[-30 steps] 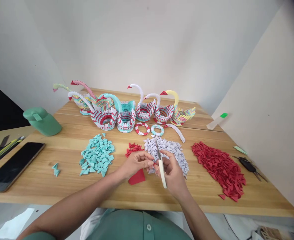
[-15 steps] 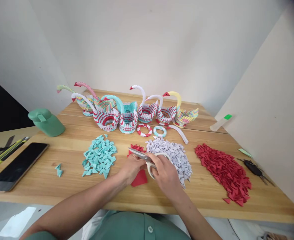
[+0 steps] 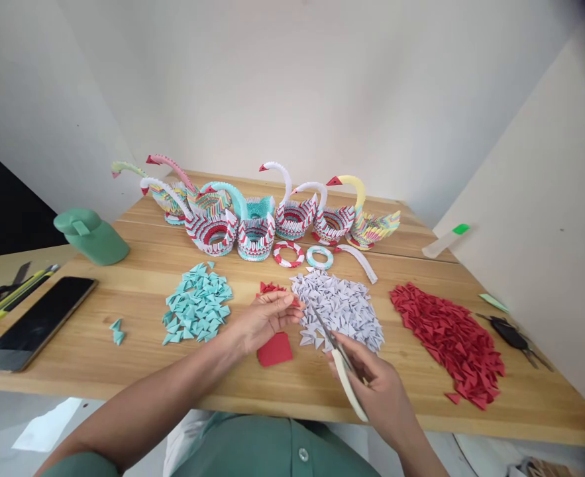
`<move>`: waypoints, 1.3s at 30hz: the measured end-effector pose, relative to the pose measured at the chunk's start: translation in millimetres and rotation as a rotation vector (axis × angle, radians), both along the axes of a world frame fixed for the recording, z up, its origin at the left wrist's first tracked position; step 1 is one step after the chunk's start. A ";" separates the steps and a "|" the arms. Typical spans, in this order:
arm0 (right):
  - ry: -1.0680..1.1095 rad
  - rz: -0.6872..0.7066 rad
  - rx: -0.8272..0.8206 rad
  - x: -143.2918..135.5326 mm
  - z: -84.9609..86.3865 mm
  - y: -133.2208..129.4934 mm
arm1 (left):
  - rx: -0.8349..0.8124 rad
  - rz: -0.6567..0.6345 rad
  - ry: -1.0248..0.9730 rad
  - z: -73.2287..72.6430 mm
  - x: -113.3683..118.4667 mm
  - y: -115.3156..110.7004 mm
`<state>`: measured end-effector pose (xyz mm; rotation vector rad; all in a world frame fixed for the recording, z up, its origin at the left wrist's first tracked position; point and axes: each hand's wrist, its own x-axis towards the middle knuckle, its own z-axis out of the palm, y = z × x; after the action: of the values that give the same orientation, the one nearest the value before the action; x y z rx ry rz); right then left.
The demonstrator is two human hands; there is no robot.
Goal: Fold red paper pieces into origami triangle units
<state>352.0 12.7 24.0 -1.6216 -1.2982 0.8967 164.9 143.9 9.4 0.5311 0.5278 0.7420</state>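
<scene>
Between the fingertips of my left hand (image 3: 267,321) is pinched a small red paper piece (image 3: 297,303). My right hand (image 3: 372,384) grips a pair of white-handled scissors (image 3: 344,377), whose blades point up and left toward the left hand. Flat on the table below my left hand lies a red paper sheet (image 3: 275,350). Some small red folded pieces (image 3: 271,287) sit just behind that hand, partly hidden by it. The scissor blades pass over a heap of pale lavender folded paper triangles (image 3: 346,308).
Turquoise triangles (image 3: 197,305) are heaped left, red triangles (image 3: 451,344) right. Several folded-paper swans (image 3: 212,232) line the back, with two paper rings (image 3: 288,254) in front. A phone (image 3: 38,321), a green bottle (image 3: 91,237), a glue bottle (image 3: 444,242) and keys (image 3: 511,334) lie around.
The scissors have moved right and down, away from my left hand, and now point up-left. My left hand has risen slightly and turned, showing the red piece at its fingertips.
</scene>
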 end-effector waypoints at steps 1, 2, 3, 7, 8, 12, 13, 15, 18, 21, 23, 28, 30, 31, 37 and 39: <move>0.027 -0.009 -0.018 0.2 -2.0 -2.9 | 0.005 -0.004 -0.001 0.0 0.3 -0.4; 0.044 -0.016 -0.029 0.0 -3.7 -5.0 | 0.009 -0.006 -0.001 -0.1 0.7 -0.8; 0.053 -0.020 -0.038 -0.4 -5.0 -6.5 | 0.012 -0.006 -0.001 -0.3 1.0 -1.1; 0.030 -0.006 -0.074 -1.5 -8.0 -8.0 | 0.014 -0.001 0.009 -0.2 1.2 -2.0; 0.021 0.004 -0.075 -1.3 -8.6 -7.6 | 0.012 0.000 0.013 0.2 1.2 -2.0; -0.046 0.083 -0.059 1.7 -10.7 -4.1 | 0.009 0.001 0.021 1.7 1.1 -2.2; -0.065 0.100 -0.059 2.5 -10.9 -3.0 | 0.011 -0.002 0.021 2.0 1.2 -2.3; -0.092 0.118 -0.062 3.6 -10.7 -1.1 | 0.018 -0.011 0.023 2.7 1.2 -2.5; -0.101 0.121 -0.064 4.3 -9.8 0.6 | 0.028 -0.021 0.028 4.0 1.0 -2.5; -0.107 0.126 -0.072 5.0 -9.7 0.3 | 0.041 -0.025 0.048 4.7 0.8 -2.5; -0.150 0.130 -0.057 5.1 -10.2 -0.6 | 0.070 -0.009 0.083 3.7 1.5 -2.9; -0.420 0.132 0.169 1.0 -10.1 -1.4 | 0.154 0.050 0.155 -2.9 5.3 -5.0; -0.430 0.133 0.179 -1.2 -9.0 0.2 | 0.149 0.053 0.147 -4.3 5.9 -4.6; -0.396 0.131 0.143 -1.7 -8.3 1.1 | 0.140 0.053 0.135 -4.5 5.6 -3.9; 0.047 0.105 -0.124 3.1 -5.2 2.4 | 0.015 0.073 0.029 -4.3 1.5 2.9; 0.094 0.097 -0.136 4.5 -4.9 2.0 | -0.006 0.068 0.007 -4.1 0.6 3.7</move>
<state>356.5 14.7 19.1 -1.6101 -1.2825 1.1282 165.6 147.6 5.3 0.5120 0.5568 0.8034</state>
